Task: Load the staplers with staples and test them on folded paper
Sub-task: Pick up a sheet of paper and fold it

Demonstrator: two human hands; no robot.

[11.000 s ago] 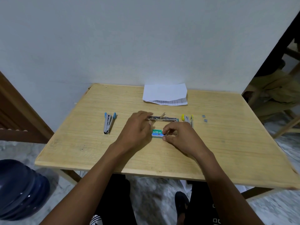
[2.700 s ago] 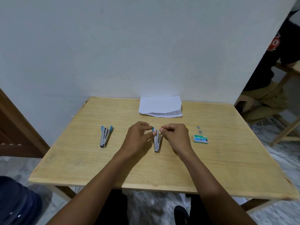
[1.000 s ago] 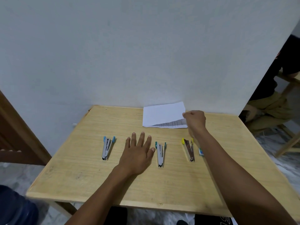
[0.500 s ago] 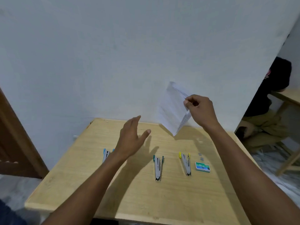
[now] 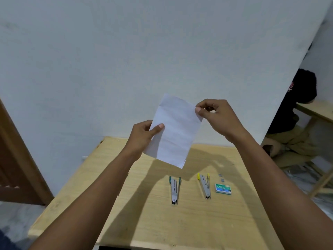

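A folded white paper (image 5: 174, 134) hangs in the air above the wooden table (image 5: 153, 222). My left hand (image 5: 144, 136) pinches its left edge and my right hand (image 5: 216, 118) pinches its upper right corner. Below on the table lie a stapler with teal ends (image 5: 174, 189) and a stapler with yellow ends (image 5: 204, 184). A green staple box (image 5: 223, 188) sits right of the yellow one, with loose staple strips (image 5: 222, 178) just behind it. The blue stapler seen earlier is hidden behind my left forearm.
A white wall stands right behind the table. A seated person in dark clothes (image 5: 295, 114) is at the right beside another wooden table (image 5: 319, 110). A brown wooden frame (image 5: 16, 159) stands at the left.
My right hand lifted the paper off the table's back edge. My left hand rose from the table and took hold of the paper's left edge. The camera tilted upward.
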